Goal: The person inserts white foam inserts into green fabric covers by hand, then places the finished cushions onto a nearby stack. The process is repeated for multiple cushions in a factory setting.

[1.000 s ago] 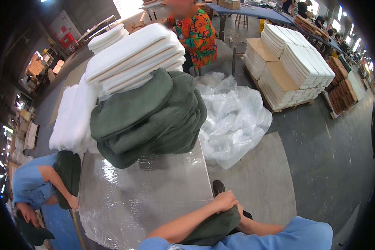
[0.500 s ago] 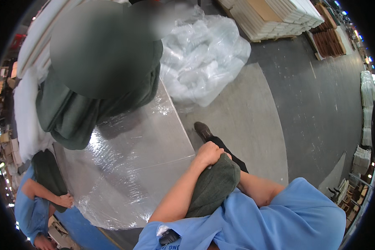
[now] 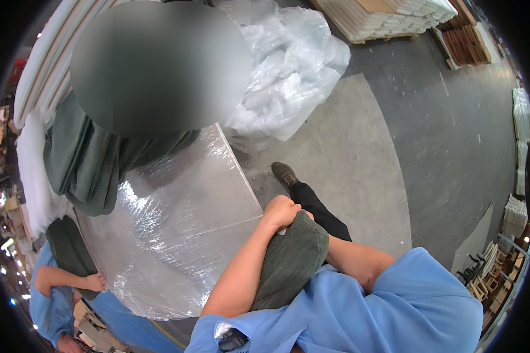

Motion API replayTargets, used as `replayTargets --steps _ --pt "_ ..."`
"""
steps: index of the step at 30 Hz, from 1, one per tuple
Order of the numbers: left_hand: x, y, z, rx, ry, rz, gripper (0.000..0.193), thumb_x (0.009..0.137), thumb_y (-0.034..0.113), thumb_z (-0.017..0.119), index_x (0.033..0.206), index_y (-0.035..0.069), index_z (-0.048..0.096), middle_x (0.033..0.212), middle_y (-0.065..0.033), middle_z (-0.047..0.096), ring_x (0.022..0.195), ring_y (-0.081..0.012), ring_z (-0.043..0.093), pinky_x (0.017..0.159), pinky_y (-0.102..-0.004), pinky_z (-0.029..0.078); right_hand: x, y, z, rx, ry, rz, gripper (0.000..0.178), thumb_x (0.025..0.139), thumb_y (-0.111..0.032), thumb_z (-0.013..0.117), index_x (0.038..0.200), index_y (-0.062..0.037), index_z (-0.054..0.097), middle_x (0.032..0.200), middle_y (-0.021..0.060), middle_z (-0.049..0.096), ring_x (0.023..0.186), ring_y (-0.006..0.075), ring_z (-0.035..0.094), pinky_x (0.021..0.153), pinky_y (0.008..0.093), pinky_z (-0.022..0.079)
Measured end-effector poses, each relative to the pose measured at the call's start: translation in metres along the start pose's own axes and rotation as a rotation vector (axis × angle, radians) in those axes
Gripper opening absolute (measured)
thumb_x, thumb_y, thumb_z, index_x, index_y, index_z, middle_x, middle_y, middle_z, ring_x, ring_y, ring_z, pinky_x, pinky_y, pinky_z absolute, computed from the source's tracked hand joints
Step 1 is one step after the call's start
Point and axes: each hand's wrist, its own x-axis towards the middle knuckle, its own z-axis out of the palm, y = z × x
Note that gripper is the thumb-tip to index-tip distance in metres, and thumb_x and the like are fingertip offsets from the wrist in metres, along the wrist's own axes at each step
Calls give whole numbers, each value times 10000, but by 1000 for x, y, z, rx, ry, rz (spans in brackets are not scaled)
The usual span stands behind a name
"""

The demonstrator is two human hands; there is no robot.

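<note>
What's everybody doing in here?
Someone in a blue shirt holds what looks like a green cushion close, the left hand gripping its far end, the right hand mostly hidden behind it. More green cushions are piled on the plastic-covered table. At the left, a co-worker's hand is on another cushion.

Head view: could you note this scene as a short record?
Left hand: closed on the upper end of a dark green, rounded fabric cushion
Right hand: mostly hidden behind that cushion; its grip is unclear
To the left: flat, grey, plastic-wrapped surface bearing heaped dark green fabric
Farther off: clear plastic bundle with white contents
Far left: co-worker's bare hand on another dark green cushion
</note>
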Motion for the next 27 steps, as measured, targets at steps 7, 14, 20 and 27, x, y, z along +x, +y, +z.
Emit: replayTargets --steps 7,14,20,27 --pt "-9 4 6 -36 0 -34 374 900 311 646 869 -35 785 872 -301 715 862 -451 720 823 -502 562 16 12 -9 25 -17 3 391 1116 -403 503 1076 -57 680 987 106 721 898 267 718 840 452 597" --pt "-9 0 14 10 88 125 371 916 294 633 829 -38 773 816 -289 695 795 -447 699 789 -514 554 20 3 -2 -18 3 -12 379 1110 -396 521 1055 -60 687 966 100 724 876 266 719 829 452 598" --pt "-9 -2 14 161 161 211 375 957 277 598 877 -24 808 937 -248 748 1019 -412 681 933 -498 549 22 -5 5 -41 31 -24 369 1105 -390 537 1038 -62 693 947 96 726 857 265 721 820 453 598" --pt "-7 -1 5 240 62 205 403 994 300 594 894 -31 801 1030 -237 743 1042 -374 672 943 -487 540 19 -4 7 -27 9 -27 359 1100 -382 555 1017 -65 700 925 90 729 835 264 722 809 454 599"
